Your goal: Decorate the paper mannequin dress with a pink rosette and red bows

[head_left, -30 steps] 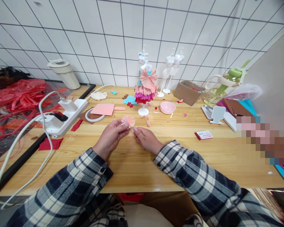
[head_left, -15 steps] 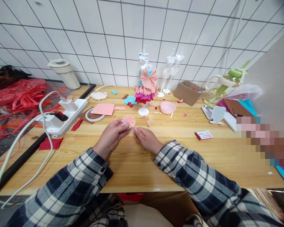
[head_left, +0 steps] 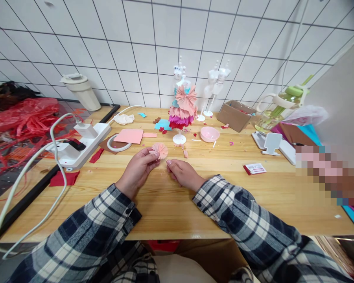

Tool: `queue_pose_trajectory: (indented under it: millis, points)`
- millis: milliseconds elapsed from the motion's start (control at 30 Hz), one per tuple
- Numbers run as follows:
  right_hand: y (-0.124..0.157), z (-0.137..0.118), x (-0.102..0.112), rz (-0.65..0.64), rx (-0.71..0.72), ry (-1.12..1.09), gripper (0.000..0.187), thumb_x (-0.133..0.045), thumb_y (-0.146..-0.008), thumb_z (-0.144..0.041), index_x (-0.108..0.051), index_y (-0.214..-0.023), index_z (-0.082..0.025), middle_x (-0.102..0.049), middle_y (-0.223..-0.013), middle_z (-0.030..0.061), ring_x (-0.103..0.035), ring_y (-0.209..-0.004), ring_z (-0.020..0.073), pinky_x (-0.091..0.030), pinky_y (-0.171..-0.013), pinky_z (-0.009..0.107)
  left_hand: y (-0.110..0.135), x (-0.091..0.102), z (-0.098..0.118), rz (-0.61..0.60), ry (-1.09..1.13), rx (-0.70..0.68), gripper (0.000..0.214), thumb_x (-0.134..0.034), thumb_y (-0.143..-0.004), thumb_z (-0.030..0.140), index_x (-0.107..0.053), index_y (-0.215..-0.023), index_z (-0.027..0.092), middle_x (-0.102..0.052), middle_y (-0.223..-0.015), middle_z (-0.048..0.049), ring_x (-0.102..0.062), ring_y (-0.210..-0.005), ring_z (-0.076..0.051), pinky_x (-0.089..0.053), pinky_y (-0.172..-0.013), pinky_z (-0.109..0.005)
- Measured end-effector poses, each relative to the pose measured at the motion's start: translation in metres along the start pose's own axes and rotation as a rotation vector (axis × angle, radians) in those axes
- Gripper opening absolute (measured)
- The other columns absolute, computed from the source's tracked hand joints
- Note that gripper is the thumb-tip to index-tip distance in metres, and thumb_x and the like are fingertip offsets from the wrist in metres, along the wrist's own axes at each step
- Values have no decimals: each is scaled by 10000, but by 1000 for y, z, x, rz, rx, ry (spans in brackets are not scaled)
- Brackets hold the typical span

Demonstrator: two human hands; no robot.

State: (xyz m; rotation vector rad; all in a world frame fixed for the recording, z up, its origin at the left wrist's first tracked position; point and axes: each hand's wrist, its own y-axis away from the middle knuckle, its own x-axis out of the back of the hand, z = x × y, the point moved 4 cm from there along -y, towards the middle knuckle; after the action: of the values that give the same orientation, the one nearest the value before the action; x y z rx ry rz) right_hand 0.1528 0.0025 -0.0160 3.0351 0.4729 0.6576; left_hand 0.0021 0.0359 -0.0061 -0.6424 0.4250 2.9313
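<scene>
Between the thumb and fingers of my left hand is a small round pleated rosette of pink paper. My right hand is closed just right of it, thumb pressed to the fingertips; whatever is pinched there is too small to make out. Behind both hands stands a white mannequin stand dressed in a ruffled paper skirt of pink, magenta and red. A larger pink paper fan sits on the front of this dress, with blue paper around it.
Pink paper sheets and a tape roll lie left, near a power strip with looping cables. A pink bowl, a cardboard box, a small card packet and a phone stand are on the right.
The rosette and my left hand have shifted very slightly left, widening the gap to my right hand a little. My right hand stays almost where it was.
</scene>
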Motion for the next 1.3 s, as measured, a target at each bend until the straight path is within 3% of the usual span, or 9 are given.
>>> queue_pose_trajectory:
  millis: [400,1000,1300]
  points:
    - [0,-2,-2,-55,-40,-80,378,-317,-1022,-390,-463,-730,-200,-426,-510,-68,-409,-458,89,-343,-520,220,0,-1,-2,-43,-57,6,267,-820,-618,186,-684,-843,146,-652,-789,13,-604,-692,-71,-500,-682,-172]
    - [-1,-1,-2,-55,14,-13,388,-342,-1010,-381,-444,-681,-200,-437,-528,-54,-420,-483,91,-334,-521,217,-1,1,-3,-31,-51,23,247,-791,-651,154,-669,-867,153,-655,-798,13,-618,-690,-76,-516,-681,-177]
    - [2,3,-3,-55,-117,-210,406,-321,-1000,-511,-464,-768,-211,-422,-486,-74,-378,-388,82,-332,-377,184,-1,4,-1,-7,-2,44,197,-759,-679,111,-649,-838,146,-654,-770,16,-631,-688,-71,-533,-691,-173]
